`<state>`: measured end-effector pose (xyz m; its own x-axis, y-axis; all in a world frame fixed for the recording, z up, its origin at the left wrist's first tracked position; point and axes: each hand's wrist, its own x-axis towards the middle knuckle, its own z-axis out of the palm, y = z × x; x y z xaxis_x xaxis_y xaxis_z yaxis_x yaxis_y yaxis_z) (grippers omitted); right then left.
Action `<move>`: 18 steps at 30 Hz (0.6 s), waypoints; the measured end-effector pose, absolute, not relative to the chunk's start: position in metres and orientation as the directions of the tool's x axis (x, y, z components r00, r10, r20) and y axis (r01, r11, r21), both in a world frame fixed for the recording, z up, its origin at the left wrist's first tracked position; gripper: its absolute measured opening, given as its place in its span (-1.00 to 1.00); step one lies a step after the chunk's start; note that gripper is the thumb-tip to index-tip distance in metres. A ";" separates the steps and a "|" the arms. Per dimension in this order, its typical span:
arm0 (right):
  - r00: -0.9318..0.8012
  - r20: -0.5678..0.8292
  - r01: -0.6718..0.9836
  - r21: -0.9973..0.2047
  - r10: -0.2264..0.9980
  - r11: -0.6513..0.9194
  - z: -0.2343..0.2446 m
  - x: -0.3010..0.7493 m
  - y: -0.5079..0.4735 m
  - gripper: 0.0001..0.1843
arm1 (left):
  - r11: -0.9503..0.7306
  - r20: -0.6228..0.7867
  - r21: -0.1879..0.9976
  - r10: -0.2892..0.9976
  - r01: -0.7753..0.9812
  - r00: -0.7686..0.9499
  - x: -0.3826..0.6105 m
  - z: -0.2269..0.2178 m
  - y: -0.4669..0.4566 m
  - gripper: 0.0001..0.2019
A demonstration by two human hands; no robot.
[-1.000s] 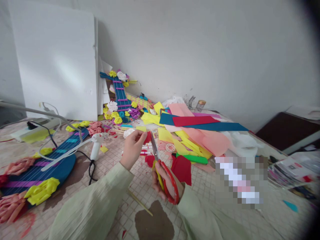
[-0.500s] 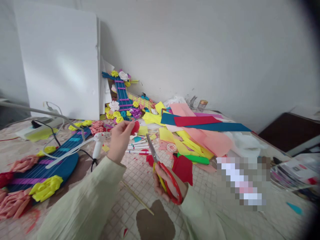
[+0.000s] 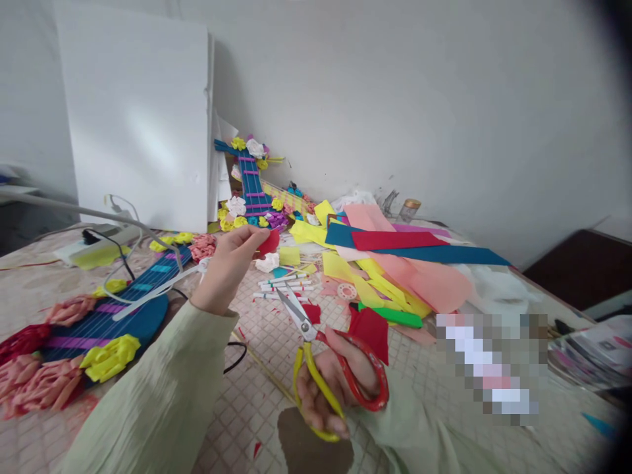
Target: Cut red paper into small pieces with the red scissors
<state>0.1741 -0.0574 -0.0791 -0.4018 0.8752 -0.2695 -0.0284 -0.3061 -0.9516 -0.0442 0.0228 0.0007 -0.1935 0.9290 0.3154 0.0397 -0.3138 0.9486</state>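
Note:
My left hand (image 3: 228, 266) is raised over the table, thumb and fingers pinched on a small red paper piece (image 3: 269, 243). Lower and to the right, my right hand (image 3: 330, 382) has its fingers through the handles of a pair of scissors (image 3: 305, 327), one handle red and one yellow. The blades are slightly parted and point up and left, below the red piece and apart from it. Beyond the scissors lies a larger red paper piece (image 3: 370, 332). A thin wooden stick (image 3: 264, 363) rests on the table, partly behind the yellow handle.
A blue guitar-shaped craft with paper flowers (image 3: 153, 316) lies at left, a white cord across it. Another blue craft (image 3: 254, 187) stands behind. Coloured paper strips (image 3: 415, 247) are heaped at back right. Marker pens (image 3: 286, 284) lie mid-table, and a white board (image 3: 138, 118) leans on the wall.
The scissors' blades and handles have spread apart, and my right hand has turned palm-up and lowered slightly. My left hand still pinches the red piece. The whole view has shifted a little.

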 end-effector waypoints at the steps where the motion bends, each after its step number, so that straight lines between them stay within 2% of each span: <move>1: -0.415 -0.275 -0.030 -0.948 0.867 -0.316 -0.079 0.174 -0.057 -0.64 | -0.302 0.308 0.951 0.938 0.066 -0.156 -0.044 0.001 0.022 -0.76; 6: -0.440 -0.292 -0.036 -0.939 0.849 -0.342 -0.081 0.172 -0.054 -0.64 | -0.251 0.232 0.944 0.967 0.216 0.108 -0.042 0.005 0.017 -0.74; 11: -0.435 -0.317 -0.030 -0.930 0.843 -0.366 -0.079 0.173 -0.052 -0.65 | -0.282 0.265 0.926 0.959 0.252 0.098 -0.041 0.005 0.016 -0.73; 18: -0.402 -0.348 -0.008 -0.923 0.847 -0.384 -0.070 0.185 -0.042 -0.66 | -0.298 0.271 0.935 0.950 0.191 0.153 -0.030 0.000 0.014 -0.73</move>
